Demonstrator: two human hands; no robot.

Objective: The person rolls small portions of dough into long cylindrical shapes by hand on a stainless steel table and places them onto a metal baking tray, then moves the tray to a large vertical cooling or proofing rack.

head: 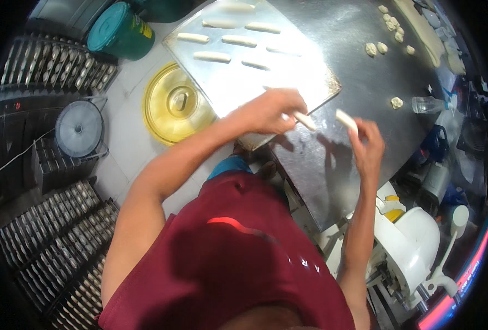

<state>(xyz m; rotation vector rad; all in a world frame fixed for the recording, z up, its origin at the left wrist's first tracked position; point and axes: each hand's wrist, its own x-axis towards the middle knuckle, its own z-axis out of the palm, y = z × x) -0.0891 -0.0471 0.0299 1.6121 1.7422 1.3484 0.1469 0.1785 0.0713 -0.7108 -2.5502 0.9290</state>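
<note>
Over the near edge of a metal baking tray, my left hand holds a thin rolled dough stick that juts out to the right. My right hand, above the steel worktable, pinches a second dough stick between thumb and fingers. The two sticks are apart. Several shaped dough sticks lie spaced in staggered rows on the tray. Bright glare washes out the tray's middle, and a blurred patch covers its far end.
Dough pieces and a long dough strip lie on the table's far right. A clear bottle rests near its edge. A white machine stands right. Left are a yellow lid, a green bucket and racks of stacked trays.
</note>
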